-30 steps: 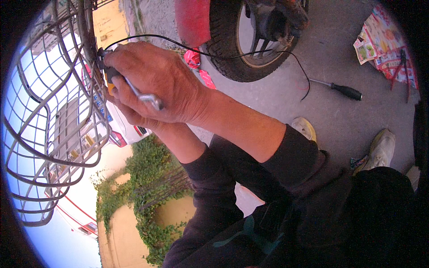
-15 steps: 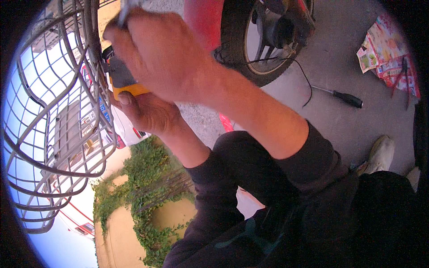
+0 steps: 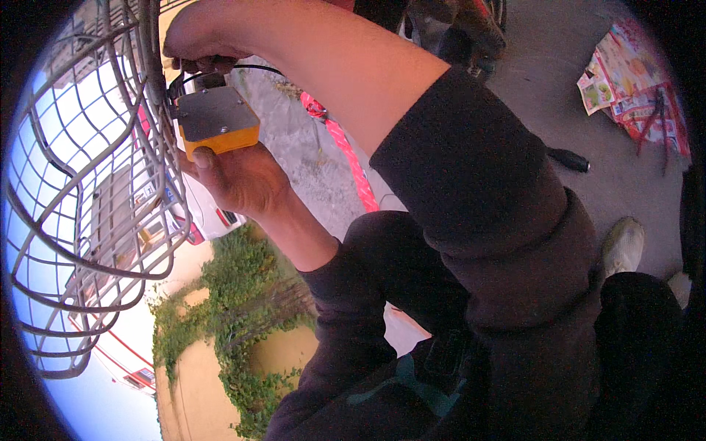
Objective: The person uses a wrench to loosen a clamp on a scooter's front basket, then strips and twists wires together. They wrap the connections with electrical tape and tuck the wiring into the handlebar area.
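Hands closed: left [image 3: 239,180] gripping orange box [image 3: 217,121], right [image 3: 202,37] pinching black cable [image 3: 243,67], tight against wire basket [image 3: 88,220].

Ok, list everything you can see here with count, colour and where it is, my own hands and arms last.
wire basket: one, pale grey, left side
small box: one, orange with grey metal top, against the basket, upper left
black cable: one, running to the box top
screwdriver: one, black handle, on the ground at right
printed papers: a small pile, multicoloured, upper right
shoe: one, off-white, lower right
left hand: one, holding the box from below
right hand: one, at the cable above the box
sleeves: two, dark
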